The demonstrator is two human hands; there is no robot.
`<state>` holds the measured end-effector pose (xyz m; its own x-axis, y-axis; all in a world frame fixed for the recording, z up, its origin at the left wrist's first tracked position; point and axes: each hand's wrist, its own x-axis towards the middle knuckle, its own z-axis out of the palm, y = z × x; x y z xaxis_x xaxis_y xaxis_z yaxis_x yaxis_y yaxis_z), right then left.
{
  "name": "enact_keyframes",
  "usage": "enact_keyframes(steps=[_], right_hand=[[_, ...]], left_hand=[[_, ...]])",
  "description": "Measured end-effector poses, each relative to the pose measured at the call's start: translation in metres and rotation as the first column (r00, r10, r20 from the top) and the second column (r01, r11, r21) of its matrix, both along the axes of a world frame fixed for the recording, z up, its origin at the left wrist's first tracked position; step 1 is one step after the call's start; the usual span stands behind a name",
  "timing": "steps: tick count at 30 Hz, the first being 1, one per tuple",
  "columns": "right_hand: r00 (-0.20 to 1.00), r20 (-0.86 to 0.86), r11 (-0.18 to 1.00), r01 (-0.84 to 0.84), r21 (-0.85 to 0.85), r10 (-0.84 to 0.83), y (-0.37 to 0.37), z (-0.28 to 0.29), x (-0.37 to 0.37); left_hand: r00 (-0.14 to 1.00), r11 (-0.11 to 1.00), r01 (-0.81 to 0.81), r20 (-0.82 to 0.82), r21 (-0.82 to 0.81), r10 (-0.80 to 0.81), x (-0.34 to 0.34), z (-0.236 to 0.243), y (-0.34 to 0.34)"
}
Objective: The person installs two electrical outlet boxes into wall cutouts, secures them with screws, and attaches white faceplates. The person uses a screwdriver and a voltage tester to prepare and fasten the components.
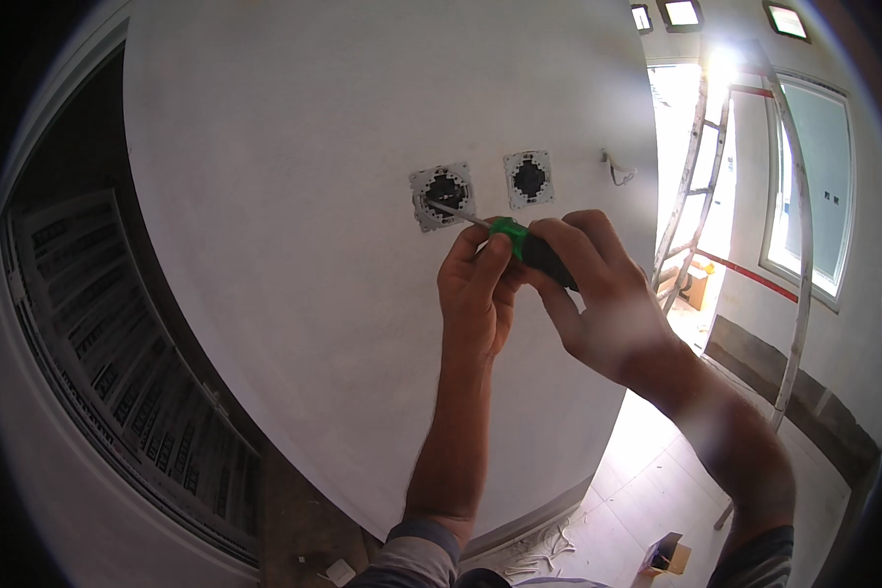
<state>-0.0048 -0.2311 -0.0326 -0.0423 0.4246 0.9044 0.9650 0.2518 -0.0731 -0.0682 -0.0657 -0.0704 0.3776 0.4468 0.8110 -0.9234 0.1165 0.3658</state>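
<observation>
Both hands grip a green-and-black screwdriver [524, 250], left hand [475, 294] fingers pinching its collar, right hand [598, 294] closed around the handle, its tip in the wall box [443, 196] at ten o'clock.

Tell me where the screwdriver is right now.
In the head view, just right of centre, the screwdriver is gripped by both the left hand and right hand, its tip at the left wall box, beside the right wall box.
</observation>
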Motion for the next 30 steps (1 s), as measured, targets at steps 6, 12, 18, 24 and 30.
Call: enact_keyframes(steps=[6,12,18,24,30], right_hand=[[0.999,0.027,0.999,0.03,-0.025,-0.029,-0.002,0.003,-0.004],[0.988,-0.066,0.969,0.119,-0.216,-0.136,0.008,0.028,0.0],[0.905,0.418,0.996,0.053,0.07,-0.078,-0.007,0.038,-0.017],[0.974,-0.107,0.925,0.151,-0.347,-0.199,-0.005,0.057,-0.023],[0.889,0.432,0.976,0.204,-0.073,-0.154,-0.014,0.044,-0.021]], left_hand=[[1.0,1.0,-0.005,0.008,0.001,0.005,0.0,-0.001,0.002],[0.984,0.979,0.178,0.01,-0.101,-0.177,0.003,0.01,-0.017],[0.977,0.984,0.169,0.127,0.051,-0.174,0.011,0.002,0.007],[0.938,0.929,0.321,0.199,-0.183,-0.284,0.017,0.018,-0.031],[0.914,0.942,0.33,0.23,0.061,-0.335,0.027,0.005,0.005]])
